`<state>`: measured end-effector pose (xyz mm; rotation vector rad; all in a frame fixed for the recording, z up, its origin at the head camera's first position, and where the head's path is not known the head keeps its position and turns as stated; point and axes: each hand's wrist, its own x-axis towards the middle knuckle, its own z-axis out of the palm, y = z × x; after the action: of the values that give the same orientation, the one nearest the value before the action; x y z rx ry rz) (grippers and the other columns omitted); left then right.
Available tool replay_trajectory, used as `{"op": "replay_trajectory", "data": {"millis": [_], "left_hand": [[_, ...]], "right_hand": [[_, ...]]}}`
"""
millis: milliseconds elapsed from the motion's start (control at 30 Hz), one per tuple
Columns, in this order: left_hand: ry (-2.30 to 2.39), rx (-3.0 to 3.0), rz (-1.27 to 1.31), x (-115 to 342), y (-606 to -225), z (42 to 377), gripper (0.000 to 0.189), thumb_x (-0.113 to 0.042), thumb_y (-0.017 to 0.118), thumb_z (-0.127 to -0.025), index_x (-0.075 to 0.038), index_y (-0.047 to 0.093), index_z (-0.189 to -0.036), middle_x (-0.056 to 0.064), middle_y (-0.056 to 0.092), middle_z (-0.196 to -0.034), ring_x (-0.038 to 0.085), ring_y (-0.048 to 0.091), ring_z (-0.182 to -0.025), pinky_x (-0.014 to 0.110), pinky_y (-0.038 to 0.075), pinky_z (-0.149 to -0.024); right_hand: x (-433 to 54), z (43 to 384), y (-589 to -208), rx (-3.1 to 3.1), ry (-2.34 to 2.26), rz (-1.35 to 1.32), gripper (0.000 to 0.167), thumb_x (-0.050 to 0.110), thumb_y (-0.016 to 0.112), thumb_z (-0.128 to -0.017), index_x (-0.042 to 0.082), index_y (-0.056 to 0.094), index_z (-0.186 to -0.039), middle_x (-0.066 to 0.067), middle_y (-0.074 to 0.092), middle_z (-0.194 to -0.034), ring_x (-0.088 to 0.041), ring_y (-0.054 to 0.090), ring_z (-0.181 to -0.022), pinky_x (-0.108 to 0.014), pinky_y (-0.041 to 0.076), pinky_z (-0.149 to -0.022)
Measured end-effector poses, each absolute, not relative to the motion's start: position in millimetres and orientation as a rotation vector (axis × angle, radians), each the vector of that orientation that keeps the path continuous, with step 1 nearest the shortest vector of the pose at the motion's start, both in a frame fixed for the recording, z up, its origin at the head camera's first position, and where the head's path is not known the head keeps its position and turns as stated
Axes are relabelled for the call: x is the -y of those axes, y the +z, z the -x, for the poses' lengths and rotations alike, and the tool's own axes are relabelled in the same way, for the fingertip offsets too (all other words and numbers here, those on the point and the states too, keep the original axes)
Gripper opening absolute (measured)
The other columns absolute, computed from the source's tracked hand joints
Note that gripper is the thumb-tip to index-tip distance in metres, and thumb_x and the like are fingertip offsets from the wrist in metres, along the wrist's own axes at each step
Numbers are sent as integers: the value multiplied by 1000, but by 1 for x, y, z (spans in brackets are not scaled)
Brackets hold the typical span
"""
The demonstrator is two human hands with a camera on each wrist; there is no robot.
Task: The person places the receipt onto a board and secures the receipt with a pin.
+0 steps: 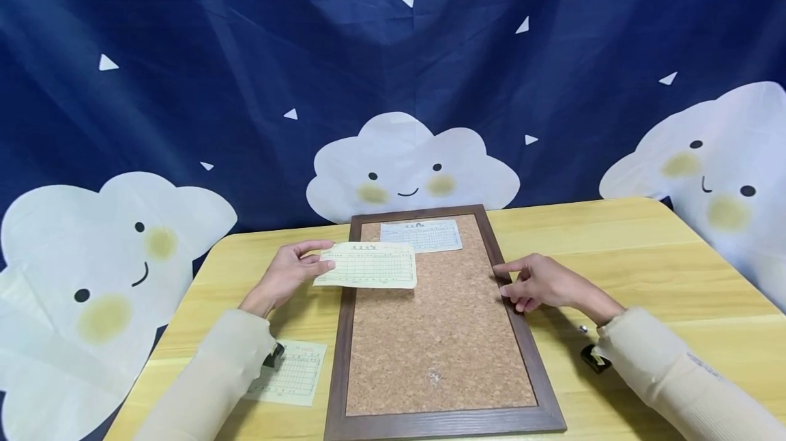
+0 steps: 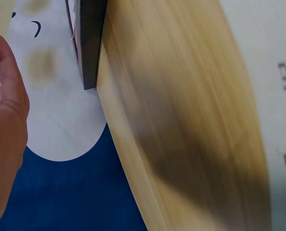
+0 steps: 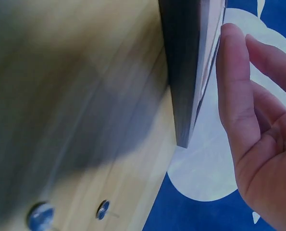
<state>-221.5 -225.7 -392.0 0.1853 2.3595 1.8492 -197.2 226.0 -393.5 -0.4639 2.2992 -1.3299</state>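
Observation:
My left hand (image 1: pixel 288 274) pinches a pale yellow printed form (image 1: pixel 368 267) by its left edge, thumb over the front. The form hovers over the upper part of a cork board (image 1: pixel 436 332) with a dark wooden frame (image 1: pixel 340 352). Behind it, a bluish printed form (image 1: pixel 430 236) lies at the top of the cork, partly covered by the yellow one. Over the frame's right side is my right hand (image 1: pixel 543 284), its index finger stretched toward the cork and the other fingers bent. Nothing shows between its fingertips in the right wrist view.
Another yellow form (image 1: pixel 291 376) lies on the wooden table (image 1: pixel 645 243) under my left forearm. Thumbtacks (image 3: pixel 103 210) lie to the board's right. A small whitish patch (image 1: pixel 434 377) marks the lower cork. A blue curtain (image 1: pixel 393 72) with clouds hangs behind the table.

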Motion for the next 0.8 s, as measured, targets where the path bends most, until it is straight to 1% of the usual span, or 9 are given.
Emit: {"op": "replay_trajectory", "data": {"millis": [167, 267, 500, 700, 800], "left_hand": [[1866, -2355, -152, 223, -392, 222, 50, 2, 74, -87, 12, 55, -133, 3, 71, -93, 3, 63, -82, 18, 52, -72], [1869, -2356, -141, 220, -392, 222, 51, 2, 75, -87, 11, 56, -133, 0, 70, -91, 2, 62, -80, 17, 51, -70], [1884, -2342, -144, 214, -393, 223, 51, 2, 75, -86, 11, 56, -133, 2, 70, -90, 3, 63, -80, 18, 50, -69], [1885, -2341, -152, 209, -394, 224, 51, 2, 75, -86, 11, 56, -132, 1, 71, -89, 4, 64, -80, 18, 51, -69], [1877, -2347, -152, 207, -394, 224, 50, 2, 75, -86, 10, 57, -132, 4, 72, -92, 4, 65, -81, 18, 52, -70]], "right_hand": [[-218, 201, -389, -2317, -1338, 460, 48, 5, 67, -94, -16, 51, -135, -11, 69, -75, -21, 67, -66, -37, 60, -62], [-213, 204, -388, -2341, -1333, 450, 46, 7, 68, -95, -15, 55, -132, -13, 72, -82, -21, 69, -70, -36, 60, -64], [-206, 210, -386, -2378, -1359, 449, 42, 8, 67, -95, -15, 57, -129, -20, 73, -96, -29, 73, -79, -37, 60, -68], [-198, 210, -383, -2377, -1403, 484, 41, 7, 67, -95, -16, 58, -128, -24, 73, -96, -29, 73, -78, -38, 60, -67], [-194, 211, -382, -2372, -1413, 504, 40, 7, 67, -95, -16, 59, -127, -24, 73, -96, -30, 73, -78, -39, 60, -67]]}}
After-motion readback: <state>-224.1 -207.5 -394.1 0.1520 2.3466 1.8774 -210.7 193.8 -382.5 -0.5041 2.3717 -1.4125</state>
